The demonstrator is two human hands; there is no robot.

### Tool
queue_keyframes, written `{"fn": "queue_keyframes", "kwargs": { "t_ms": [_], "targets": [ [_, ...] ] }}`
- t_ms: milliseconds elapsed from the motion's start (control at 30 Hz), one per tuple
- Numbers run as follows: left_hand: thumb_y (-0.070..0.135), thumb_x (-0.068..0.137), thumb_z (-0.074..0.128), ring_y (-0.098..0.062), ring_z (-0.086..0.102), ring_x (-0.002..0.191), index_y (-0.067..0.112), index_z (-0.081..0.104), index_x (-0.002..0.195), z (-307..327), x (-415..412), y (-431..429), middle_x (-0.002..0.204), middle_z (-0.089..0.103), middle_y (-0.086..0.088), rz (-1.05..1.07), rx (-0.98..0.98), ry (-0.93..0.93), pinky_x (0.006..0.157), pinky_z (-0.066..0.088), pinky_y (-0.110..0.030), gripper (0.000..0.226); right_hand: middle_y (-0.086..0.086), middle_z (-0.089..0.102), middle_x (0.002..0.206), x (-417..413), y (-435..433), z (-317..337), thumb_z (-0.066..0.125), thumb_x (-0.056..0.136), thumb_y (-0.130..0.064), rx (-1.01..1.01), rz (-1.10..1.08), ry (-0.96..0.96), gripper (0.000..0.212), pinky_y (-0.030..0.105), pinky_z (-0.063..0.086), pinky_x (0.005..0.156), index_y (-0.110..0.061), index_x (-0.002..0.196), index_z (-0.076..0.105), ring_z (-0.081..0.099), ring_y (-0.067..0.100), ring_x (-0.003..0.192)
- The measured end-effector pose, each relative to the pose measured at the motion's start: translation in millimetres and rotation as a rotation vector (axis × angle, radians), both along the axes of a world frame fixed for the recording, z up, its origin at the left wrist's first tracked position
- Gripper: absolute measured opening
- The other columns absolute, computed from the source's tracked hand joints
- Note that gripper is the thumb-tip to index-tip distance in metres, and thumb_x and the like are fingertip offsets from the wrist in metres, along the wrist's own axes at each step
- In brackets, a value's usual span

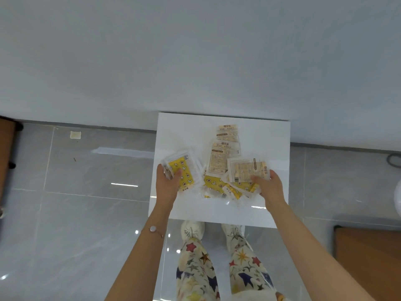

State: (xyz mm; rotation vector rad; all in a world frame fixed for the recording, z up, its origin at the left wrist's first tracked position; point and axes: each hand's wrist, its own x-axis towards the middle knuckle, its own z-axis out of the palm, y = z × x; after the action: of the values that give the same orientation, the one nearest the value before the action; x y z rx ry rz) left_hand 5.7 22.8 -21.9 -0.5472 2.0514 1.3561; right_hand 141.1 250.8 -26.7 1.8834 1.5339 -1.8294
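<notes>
A small white square table (173, 131) stands against the wall with several clear-wrapped packets on it. My left hand (168, 184) grips a stack of yellow patterned packets (184, 172) at the table's left edge, thumb on top. My right hand (268, 185) pinches a pale printed packet (245, 169), back side up, above a loose pile of yellow packets (223, 186). Two more pale packets (225, 148) lie face down toward the back of the table.
The wall (195, 51) rises just behind the table. Grey glossy floor tiles (76, 213) lie around it. Brown furniture sits at the far left (5, 153) and the lower right (368, 257). My legs and white shoes (193, 230) stand at the table's front edge.
</notes>
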Motion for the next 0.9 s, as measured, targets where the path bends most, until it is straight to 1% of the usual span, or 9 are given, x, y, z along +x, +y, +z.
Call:
{"fn": "queue_keyframes", "kwargs": {
  "t_ms": [67, 200, 333, 500, 567, 667, 700, 833, 900],
  "targets": [
    [0.018, 0.09, 0.065, -0.024, 0.066, 0.1, 0.022, 0.048, 0.116, 9.8, 8.2, -3.3, 0.11, 0.063, -0.002, 0.054, 0.038, -0.027, 0.082, 0.058, -0.046, 0.031, 0.003, 0.063, 0.106, 0.8, -1.6, 3.3, 0.064, 0.087, -0.006, 0.031, 0.015, -0.019, 0.025, 0.046, 0.054, 0.088, -0.02, 0.105, 0.054, 0.062, 0.027, 0.1],
    [0.017, 0.089, 0.066, -0.025, 0.066, 0.102, 0.016, 0.048, 0.124, 24.8, 24.5, -14.2, 0.115, 0.063, -0.006, 0.089, 0.067, -0.034, 0.084, 0.057, -0.048, 0.039, 0.006, 0.061, 0.113, 7.6, -1.8, 10.7, 0.06, 0.091, -0.007, -0.018, -0.045, -0.025, 0.029, 0.038, 0.055, 0.074, -0.016, 0.117, 0.052, 0.063, 0.027, 0.1],
    [0.015, 0.089, 0.066, -0.028, 0.066, 0.099, 0.021, 0.048, 0.119, 42.3, 39.4, -29.3, 0.109, 0.064, -0.006, 0.151, 0.071, -0.028, 0.082, 0.056, -0.053, 0.036, 0.004, 0.061, 0.114, 18.3, 0.2, 28.9, 0.06, 0.092, -0.007, -0.018, -0.071, -0.009, 0.033, 0.039, 0.054, 0.077, -0.015, 0.122, 0.051, 0.063, 0.027, 0.101],
    [0.013, 0.089, 0.066, -0.021, 0.067, 0.096, 0.022, 0.045, 0.121, 73.8, 52.5, -43.1, 0.109, 0.063, -0.001, 0.242, 0.122, -0.053, 0.077, 0.058, -0.047, 0.039, 0.008, 0.064, 0.119, 29.1, 6.9, 63.8, 0.062, 0.09, -0.008, -0.02, -0.076, 0.051, 0.038, 0.043, 0.056, 0.081, -0.014, 0.126, 0.053, 0.065, 0.028, 0.103],
    [0.015, 0.089, 0.067, -0.02, 0.067, 0.096, 0.022, 0.043, 0.124, 91.4, 55.3, -48.6, 0.112, 0.062, -0.002, 0.265, 0.133, -0.054, 0.07, 0.058, -0.04, 0.043, 0.008, 0.065, 0.118, 30.1, 10.7, 86.0, 0.059, 0.091, -0.005, -0.048, -0.075, 0.112, 0.037, 0.04, 0.057, 0.076, -0.011, 0.127, 0.052, 0.066, 0.026, 0.101],
    [0.016, 0.089, 0.067, -0.019, 0.067, 0.094, 0.021, 0.041, 0.125, 125.7, 57.8, -54.9, 0.111, 0.062, -0.001, 0.278, 0.174, -0.043, 0.063, 0.057, -0.033, 0.045, 0.006, 0.067, 0.11, 25.3, 14.2, 129.0, 0.055, 0.094, -0.002, -0.077, 0.013, 0.192, 0.031, 0.029, 0.06, 0.061, -0.009, 0.124, 0.054, 0.067, 0.021, 0.094],
    [0.016, 0.089, 0.067, -0.019, 0.067, 0.094, 0.021, 0.041, 0.125, 137.9, 58.7, -57.2, 0.111, 0.062, -0.001, 0.281, 0.191, -0.035, 0.063, 0.058, -0.033, 0.045, 0.006, 0.067, 0.108, 22.1, 14.9, 144.0, 0.054, 0.094, -0.002, -0.071, 0.05, 0.208, 0.03, 0.028, 0.059, 0.06, -0.01, 0.122, 0.055, 0.067, 0.02, 0.093],
    [0.017, 0.088, 0.068, -0.024, 0.068, 0.099, 0.02, 0.043, 0.125, 189.3, 66.2, -68.2, 0.115, 0.064, -0.007, 0.251, 0.251, 0.012, 0.076, 0.059, -0.045, 0.045, 0.009, 0.066, 0.114, 4.9, 11.2, 201.8, 0.057, 0.092, -0.004, -0.047, 0.185, 0.248, 0.03, 0.035, 0.056, 0.07, -0.01, 0.121, 0.055, 0.067, 0.024, 0.096],
    [0.016, 0.088, 0.067, -0.025, 0.068, 0.099, 0.019, 0.043, 0.125, 215.5, 75.0, -73.8, 0.116, 0.064, -0.008, 0.269, 0.289, 0.019, 0.08, 0.057, -0.049, 0.044, 0.008, 0.066, 0.115, -3.4, 1.8, 232.0, 0.057, 0.093, -0.005, -0.062, 0.292, 0.279, 0.031, 0.034, 0.057, 0.07, -0.009, 0.123, 0.052, 0.068, 0.024, 0.097]
  ]
}}
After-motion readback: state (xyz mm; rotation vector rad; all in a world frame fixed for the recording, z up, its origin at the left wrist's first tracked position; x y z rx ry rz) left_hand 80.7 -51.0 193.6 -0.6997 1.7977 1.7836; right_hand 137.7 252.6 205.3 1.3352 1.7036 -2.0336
